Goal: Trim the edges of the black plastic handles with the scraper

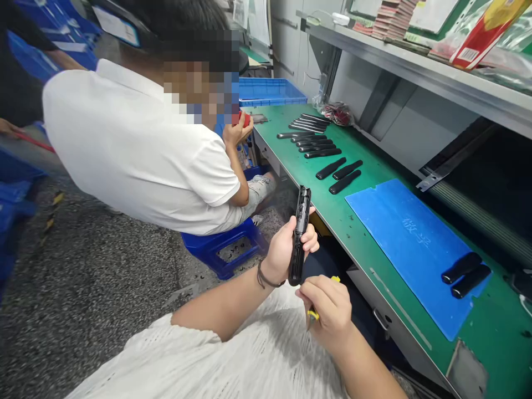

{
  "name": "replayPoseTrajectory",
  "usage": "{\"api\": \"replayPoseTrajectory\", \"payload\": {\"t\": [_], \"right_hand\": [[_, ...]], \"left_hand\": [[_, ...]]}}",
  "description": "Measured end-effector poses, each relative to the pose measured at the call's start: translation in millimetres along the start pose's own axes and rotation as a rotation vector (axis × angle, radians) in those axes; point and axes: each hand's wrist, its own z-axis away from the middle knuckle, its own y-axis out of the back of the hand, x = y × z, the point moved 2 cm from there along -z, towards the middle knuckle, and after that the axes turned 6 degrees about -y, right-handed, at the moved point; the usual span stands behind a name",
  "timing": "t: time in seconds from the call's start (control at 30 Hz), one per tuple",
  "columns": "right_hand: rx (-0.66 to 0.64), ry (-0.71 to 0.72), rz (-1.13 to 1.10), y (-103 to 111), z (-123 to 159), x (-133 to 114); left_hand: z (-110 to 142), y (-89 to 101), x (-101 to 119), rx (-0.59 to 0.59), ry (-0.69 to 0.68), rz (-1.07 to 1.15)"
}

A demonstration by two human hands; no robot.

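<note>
My left hand [281, 248] is closed around a long black plastic housing [301, 227], held upright over my lap. Its open inner side, with ribs and recesses, faces me. Just below and right of it, my right hand [330, 307] is closed on a small tool with yellow parts [313, 315]. Most of that tool is hidden by my fingers, so its kind is unclear. The right fingertips are close to the housing's lower end; whether they touch it I cannot tell.
Several black housings [318, 151] lie in rows on the green bench [361, 238]. Two more black pieces [461, 267] rest on a blue mat [409, 238]. A co-worker in white [158, 149] sits at left on a blue stool [224, 249]. A metal shelf [399, 61] overhangs the bench.
</note>
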Motion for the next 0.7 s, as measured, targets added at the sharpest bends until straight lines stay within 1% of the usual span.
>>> {"api": "replayPoseTrajectory", "payload": {"t": [0.07, 0.13, 0.17, 0.23, 0.27, 0.3, 0.33, 0.4, 0.47, 0.53, 0.6, 0.7], "right_hand": [[0.058, -0.04, -0.012, 6, -9, 3], [0.103, -0.109, 0.089, 10, -20, 13], [0.098, -0.174, 0.159, 12, -25, 21], [0.043, -0.333, 0.275, 18, -36, 40], [0.004, -0.392, 0.296, 22, -41, 48], [-0.035, -0.416, 0.293, 28, -47, 56], [-0.074, -0.396, 0.28, 35, -53, 61], [-0.13, -0.267, 0.286, 54, -68, 68], [-0.153, -0.129, 0.399, 76, -85, 71], [-0.135, -0.027, 0.564, 98, -103, 75], [-0.102, 0.039, 0.658, 116, -121, 82], [-0.061, 0.097, 0.707, 132, -144, 96]], "left_hand": [[-4, 1.1, 5, -0.058, 0.016, 0.018], [-8, 2.3, 10, -0.079, 0.013, 0.024], [-10, 3.2, 13, -0.075, 0.008, 0.016], [-14, 5.8, 17, -0.053, -0.007, -0.019], [-17, 7.7, 18, -0.041, -0.009, -0.05], [-19, 9.8, 20, -0.033, -0.01, -0.096], [-22, 11.8, 20, -0.033, -0.014, -0.158], [-27, 14.8, 21, -0.06, -0.011, -0.331], [-30, 14.5, 19, -0.12, 0.032, -0.532], [-32, 10.4, 16, -0.182, 0.075, -0.689], [-34, 3.1, 12, -0.23, 0.098, -0.769], [-38, -8.9, 3, -0.298, 0.134, -0.782]]}}
